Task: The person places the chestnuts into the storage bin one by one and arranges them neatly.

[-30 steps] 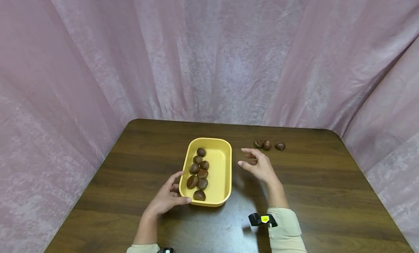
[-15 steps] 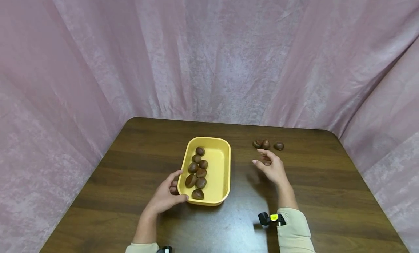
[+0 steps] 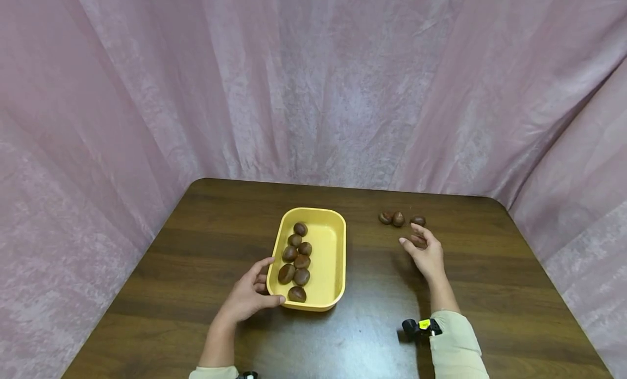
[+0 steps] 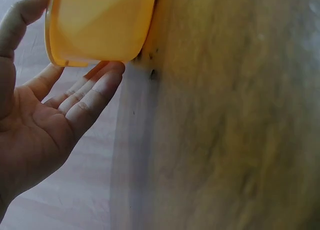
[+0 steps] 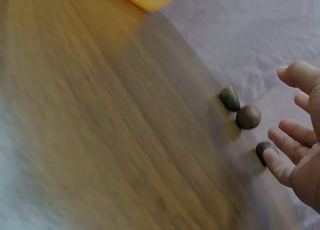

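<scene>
A yellow rectangular container [image 3: 329,259] stands on the table, with several brown chestnuts [image 3: 301,262] lined along its left side. My left hand [image 3: 245,298] holds its near left corner, thumb at the front rim and fingers along the left side. In the left wrist view those fingers [image 4: 95,97] reach against the container's yellow wall [image 4: 102,24]. On the right, my right hand [image 3: 427,255] is spread with nothing in its grasp. Its fingertips overlap the rightmost chestnut [image 3: 418,220] in the head view. To the left of that lie two chestnuts side by side, the nearer one [image 3: 398,219] upright-looking.
Dark wooden table [image 3: 210,221] with rounded far corners; the loose chestnuts lie near its far edge. Pink velvet curtain [image 3: 313,96] hangs behind and at both sides. A black wrist camera [image 3: 422,327] sits on the right sleeve.
My right hand has moved rightward, away from the container, past the two paired chestnuts to the rightmost one. My left hand stays at the container's corner.
</scene>
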`<state>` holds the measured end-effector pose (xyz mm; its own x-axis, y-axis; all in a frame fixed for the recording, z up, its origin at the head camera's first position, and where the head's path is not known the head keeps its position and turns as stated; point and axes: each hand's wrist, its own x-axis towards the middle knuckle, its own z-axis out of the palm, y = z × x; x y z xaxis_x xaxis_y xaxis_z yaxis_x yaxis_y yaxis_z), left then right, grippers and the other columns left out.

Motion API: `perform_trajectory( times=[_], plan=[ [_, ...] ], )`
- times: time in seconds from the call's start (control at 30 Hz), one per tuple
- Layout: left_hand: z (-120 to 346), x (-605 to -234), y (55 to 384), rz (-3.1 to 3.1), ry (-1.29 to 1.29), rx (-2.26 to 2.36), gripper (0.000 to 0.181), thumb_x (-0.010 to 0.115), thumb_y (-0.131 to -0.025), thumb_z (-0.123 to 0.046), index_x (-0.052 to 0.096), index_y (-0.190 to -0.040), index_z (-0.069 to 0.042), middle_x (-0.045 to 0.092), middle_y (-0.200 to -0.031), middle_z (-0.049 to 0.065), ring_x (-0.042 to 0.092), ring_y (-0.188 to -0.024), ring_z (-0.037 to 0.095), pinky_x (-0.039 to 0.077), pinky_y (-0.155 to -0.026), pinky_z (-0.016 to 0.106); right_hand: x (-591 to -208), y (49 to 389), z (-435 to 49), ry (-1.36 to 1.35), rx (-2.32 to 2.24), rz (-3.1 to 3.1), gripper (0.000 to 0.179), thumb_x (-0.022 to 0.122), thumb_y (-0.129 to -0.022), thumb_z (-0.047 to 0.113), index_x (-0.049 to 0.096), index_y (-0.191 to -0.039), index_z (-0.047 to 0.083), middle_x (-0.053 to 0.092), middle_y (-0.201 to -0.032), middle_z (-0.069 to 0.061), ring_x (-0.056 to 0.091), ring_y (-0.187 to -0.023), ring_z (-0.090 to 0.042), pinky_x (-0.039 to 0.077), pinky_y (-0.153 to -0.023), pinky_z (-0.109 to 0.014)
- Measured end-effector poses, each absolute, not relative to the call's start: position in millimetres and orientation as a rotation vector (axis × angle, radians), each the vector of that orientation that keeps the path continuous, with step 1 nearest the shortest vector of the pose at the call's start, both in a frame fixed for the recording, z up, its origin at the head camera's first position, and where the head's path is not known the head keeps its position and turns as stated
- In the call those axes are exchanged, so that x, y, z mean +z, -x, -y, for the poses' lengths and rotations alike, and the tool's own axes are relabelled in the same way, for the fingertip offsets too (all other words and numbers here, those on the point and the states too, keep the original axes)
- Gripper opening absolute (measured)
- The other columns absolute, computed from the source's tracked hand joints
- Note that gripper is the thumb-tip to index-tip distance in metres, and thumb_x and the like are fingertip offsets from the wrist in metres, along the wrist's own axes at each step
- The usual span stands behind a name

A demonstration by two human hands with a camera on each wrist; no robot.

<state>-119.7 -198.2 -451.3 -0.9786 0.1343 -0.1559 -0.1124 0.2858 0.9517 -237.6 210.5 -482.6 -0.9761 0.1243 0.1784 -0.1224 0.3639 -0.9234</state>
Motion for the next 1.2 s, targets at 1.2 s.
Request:
perform_trajectory(
  times=[1.2],
  plan=[
    [193.4,-415.4,113.2,-2.243,-0.010,1.782,0.090,0.081,-0.067,0.001,0.032,-0.142,-0.006,0.053,-0.104,0.027,0.061,-0.085,0.029,0.047,-0.064,0.036,-505.4,314.3,-247.7,0.347,1.242,2.580,0.080,0.073,-0.080,0.035,0.036,-0.142,0.003,0.049,-0.130,-0.023,0.031,-0.122,-0.044,0.017,-0.100,-0.053]
  ],
)
